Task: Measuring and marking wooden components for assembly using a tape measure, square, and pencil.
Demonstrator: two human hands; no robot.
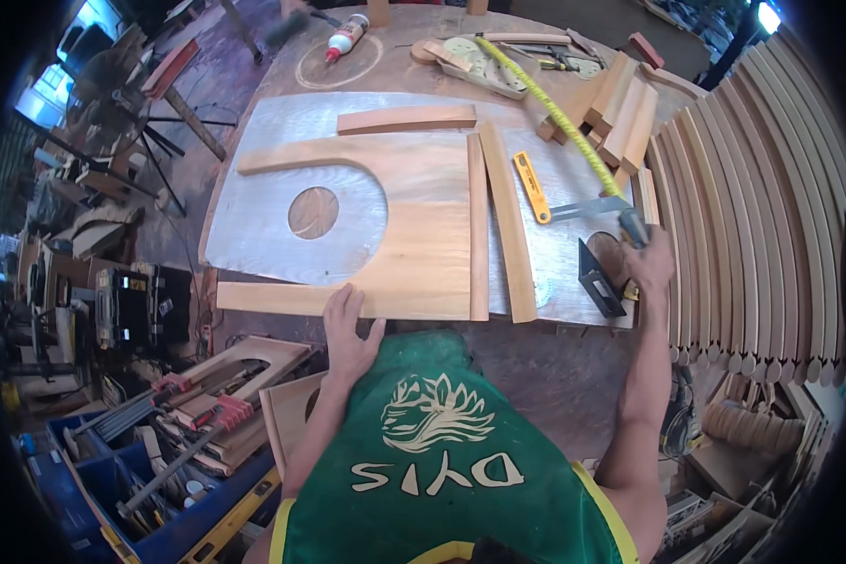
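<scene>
A pale wooden panel with a U-shaped cutout (428, 230) lies on a silvery sheet. On its near edge rests my left hand (350, 334), fingers stretched over the wood and thumb apart. At the right, my right hand (652, 261) is closed around a tape measure (634, 227), slightly blurred. Its yellow blade (559, 115) runs up and left to the far side of the table. Close by lie a sliding bevel with a yellow handle (530, 184) and a black square (600, 279). A narrow strip (478, 230) lies along the panel's right edge, with a loose strip (508, 226) beside it.
Another wooden piece (406, 119) lies beyond the panel. A glue bottle (348, 36) lies at the far left of the table. Wooden blocks (620, 113) are piled at the far right. Long curved slats (752, 207) stand to the right. Clamps (221, 414) and a blue toolbox (94, 489) are lower left.
</scene>
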